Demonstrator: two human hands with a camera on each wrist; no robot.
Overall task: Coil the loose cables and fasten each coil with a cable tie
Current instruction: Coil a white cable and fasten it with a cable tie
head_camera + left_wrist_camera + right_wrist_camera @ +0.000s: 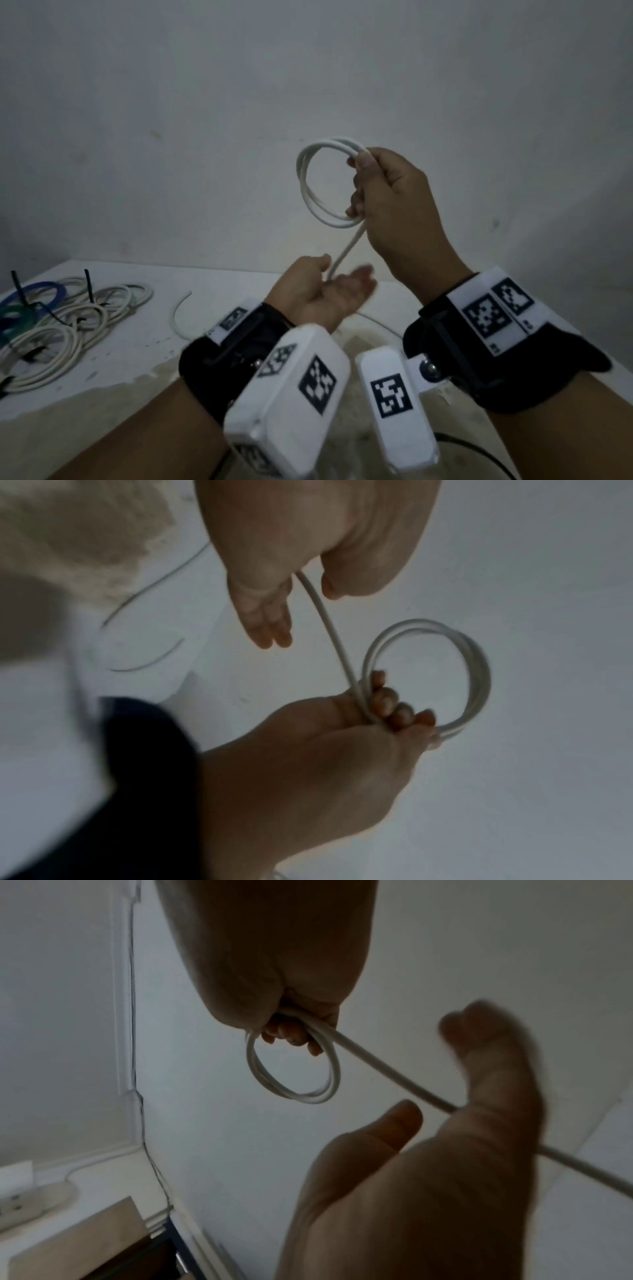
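Observation:
My right hand (387,205) is raised in front of the wall and grips a small coil of white cable (302,178), a few turns wide. The right wrist view shows its fingers (291,1034) curled through the coil (294,1093). One straight strand (346,253) runs down from the coil to my left hand (329,294). That hand is palm up just above the table, fingers loose, and the strand passes between thumb and fingers (270,620). The left wrist view shows the same coil (479,669) held by the right hand (308,764).
Several coiled white cables (68,315) fastened with black ties, plus blue and green coils (30,294), lie at the left of the white table (212,277). A loose white cable end (178,315) curves near them. A power strip (20,1202) sits low beside the wall.

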